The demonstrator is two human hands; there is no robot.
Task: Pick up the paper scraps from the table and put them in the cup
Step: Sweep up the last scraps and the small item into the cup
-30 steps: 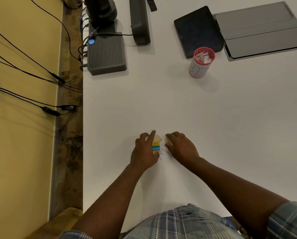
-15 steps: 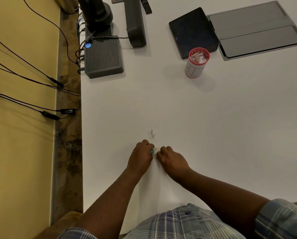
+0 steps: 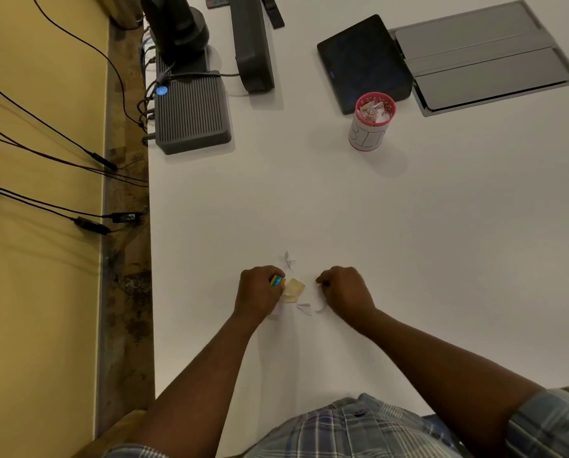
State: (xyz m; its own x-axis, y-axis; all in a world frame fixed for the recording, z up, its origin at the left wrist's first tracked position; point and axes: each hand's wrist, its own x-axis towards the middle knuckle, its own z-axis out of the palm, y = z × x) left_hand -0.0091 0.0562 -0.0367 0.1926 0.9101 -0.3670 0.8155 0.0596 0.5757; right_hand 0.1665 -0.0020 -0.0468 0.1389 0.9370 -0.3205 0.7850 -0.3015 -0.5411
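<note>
On the surface (image 3: 408,259), paper scraps (image 3: 294,289) lie between the left hand (image 3: 260,292) and right hand (image 3: 344,287); the cup (image 3: 370,122) stands well behind them, before a tablet (image 3: 364,57)

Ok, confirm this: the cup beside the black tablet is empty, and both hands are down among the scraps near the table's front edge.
Not quite. The cup already has scraps inside, as the head view shows below its red rim. The rest stands: it sits beside the black tablet, and the left hand and right hand are down among the scraps near the table's front edge.
</note>
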